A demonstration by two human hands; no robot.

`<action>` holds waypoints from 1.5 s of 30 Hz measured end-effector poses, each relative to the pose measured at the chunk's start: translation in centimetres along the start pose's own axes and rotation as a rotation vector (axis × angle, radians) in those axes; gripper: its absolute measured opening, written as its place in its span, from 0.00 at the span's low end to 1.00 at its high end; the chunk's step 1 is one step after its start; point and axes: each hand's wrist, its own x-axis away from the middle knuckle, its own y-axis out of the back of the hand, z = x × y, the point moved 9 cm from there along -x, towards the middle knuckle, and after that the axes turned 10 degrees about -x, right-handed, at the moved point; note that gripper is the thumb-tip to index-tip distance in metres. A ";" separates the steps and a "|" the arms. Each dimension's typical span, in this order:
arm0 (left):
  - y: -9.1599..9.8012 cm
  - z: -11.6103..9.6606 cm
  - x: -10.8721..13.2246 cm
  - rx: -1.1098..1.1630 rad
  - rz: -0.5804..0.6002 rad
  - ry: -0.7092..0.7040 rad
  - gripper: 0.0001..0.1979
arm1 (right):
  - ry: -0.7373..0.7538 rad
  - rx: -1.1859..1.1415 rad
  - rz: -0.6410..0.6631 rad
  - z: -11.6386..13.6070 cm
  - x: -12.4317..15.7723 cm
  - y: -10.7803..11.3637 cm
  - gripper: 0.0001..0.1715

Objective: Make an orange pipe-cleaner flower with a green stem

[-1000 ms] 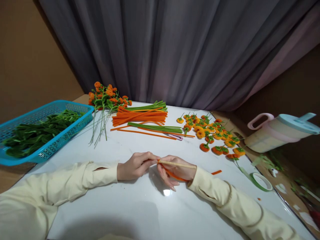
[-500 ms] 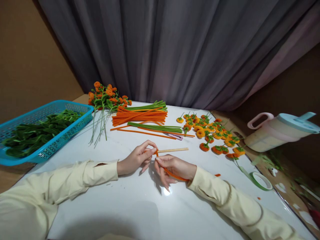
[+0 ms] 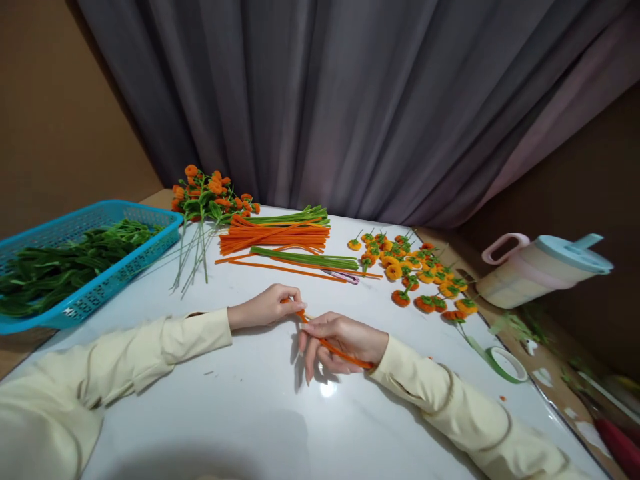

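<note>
My left hand [image 3: 274, 305] is closed, its thumb and forefinger pinching one end of an orange pipe cleaner [image 3: 345, 353]. Close by on the right, my right hand [image 3: 350, 339] pinches the same pipe cleaner between thumb and forefinger, its other fingers loosely spread. The rest of the strip runs across the right palm towards the wrist. Only a sliver of a pale wooden stick shows between the hands; the rest is hidden. Beyond the hands lie a pile of orange pipe cleaners [image 3: 275, 239] and several green pipe cleaners [image 3: 305, 257].
A blue basket [image 3: 120, 277] of green leaves stands at left, near a bunch of orange flowers [image 3: 213, 193]. Several orange and yellow flower heads [image 3: 394, 271] lie at right, with a green tape roll [image 3: 507, 365] and a lidded cup [image 3: 543, 270] beyond. A purple-handled tool [image 3: 345, 277] lies mid-table.
The wooden stick, which pointed right from my left hand, is now mostly out of sight. My left hand has turned and shifted slightly left; the right hand has moved up close to it.
</note>
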 end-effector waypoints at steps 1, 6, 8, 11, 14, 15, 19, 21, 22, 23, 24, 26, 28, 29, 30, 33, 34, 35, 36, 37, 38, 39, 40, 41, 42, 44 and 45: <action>-0.3 0.2 0.0 0.009 0.059 0.025 0.16 | -0.008 -0.006 -0.006 0.1 0.1 0.0 0.16; -1.5 0.6 0.5 0.126 0.330 0.092 0.15 | -0.052 -0.051 -0.016 0.1 0.3 0.9 0.14; -2.2 0.9 0.9 0.227 0.441 0.128 0.14 | -0.060 -0.035 -0.008 -0.2 0.2 1.1 0.13; -3.6 0.8 1.9 0.440 0.604 0.172 0.11 | -0.006 0.049 -0.051 0.0 0.1 1.5 0.16; -4.2 0.6 2.1 0.608 0.655 0.157 0.10 | 0.087 0.121 -0.137 0.6 0.3 1.9 0.19; -4.2 0.6 2.0 0.651 0.630 0.146 0.10 | 0.114 0.133 -0.158 0.8 0.4 2.0 0.19; -2.7 0.7 0.6 0.750 0.394 0.084 0.10 | 0.233 0.129 -0.214 1.7 0.3 2.8 0.17; -2.2 0.6 0.3 0.731 0.316 0.041 0.09 | 0.256 0.087 -0.236 1.9 0.2 3.4 0.16; -2.1 0.5 0.2 0.707 0.299 0.017 0.11 | 0.250 0.070 -0.242 1.8 0.1 3.7 0.15; -2.1 0.3 0.3 0.680 0.285 -0.007 0.13 | 0.239 0.057 -0.247 1.6 0.1 3.9 0.15; -2.1 0.2 0.3 0.653 0.271 -0.031 0.15 | 0.228 0.050 -0.249 1.5 0.0 4.0 0.15; -2.0 0.1 0.3 0.608 0.230 -0.064 0.17 | 0.217 0.042 -0.251 1.3 -0.1 4.1 0.16; -1.8 0.2 0.2 0.583 0.182 -0.070 0.17 | 0.208 0.029 -0.254 1.2 -0.2 4.2 0.17; -1.7 0.3 0.2 0.577 0.160 -0.065 0.16 | 0.210 0.025 -0.257 1.3 -0.3 4.2 0.17; -1.6 0.5 0.1 0.574 0.139 -0.056 0.16 | 0.214 0.022 -0.261 1.3 -0.4 4.2 0.18; -1.2 0.9 -0.2 0.581 0.089 -0.012 0.17 | 0.212 0.016 -0.270 1.5 -0.6 4.3 0.19; -1.2 1.0 -0.2 0.585 0.078 0.006 0.17 | 0.201 0.013 -0.272 1.5 -0.7 4.3 0.20; -1.1 1.0 -0.2 0.588 0.070 0.024 0.17 | 0.189 0.009 -0.273 1.4 -0.7 4.3 0.20; -1.1 1.1 -0.2 0.589 0.065 0.039 0.17 | 0.179 0.006 -0.272 1.4 -0.7 4.3 0.20; -1.0 1.1 -0.2 0.590 0.063 0.052 0.16 | 0.177 0.004 -0.270 1.4 -0.7 4.3 0.20; -1.0 1.1 -0.2 0.589 0.062 0.062 0.16 | 0.181 0.005 -0.262 1.4 -0.7 4.2 0.20; -1.1 1.1 -0.2 0.587 0.064 0.070 0.16 | 0.185 0.008 -0.248 1.5 -0.7 4.0 0.19; -1.1 1.1 -0.2 0.586 0.069 0.075 0.16 | 0.188 0.012 -0.232 1.5 -0.7 3.9 0.19; -1.1 1.1 -0.2 0.584 0.077 0.076 0.16 | 0.190 0.017 -0.215 1.5 -0.7 3.6 0.19; -1.2 1.1 -0.2 0.580 0.085 0.075 0.16 | 0.193 0.024 -0.201 1.5 -0.7 3.5 0.19; -1.3 1.1 -0.2 0.567 0.098 0.061 0.16 | 0.200 0.037 -0.186 1.6 -0.8 3.3 0.19; -1.3 1.1 -0.3 0.558 0.101 0.049 0.16 | 0.208 0.039 -0.182 1.7 -0.8 3.3 0.19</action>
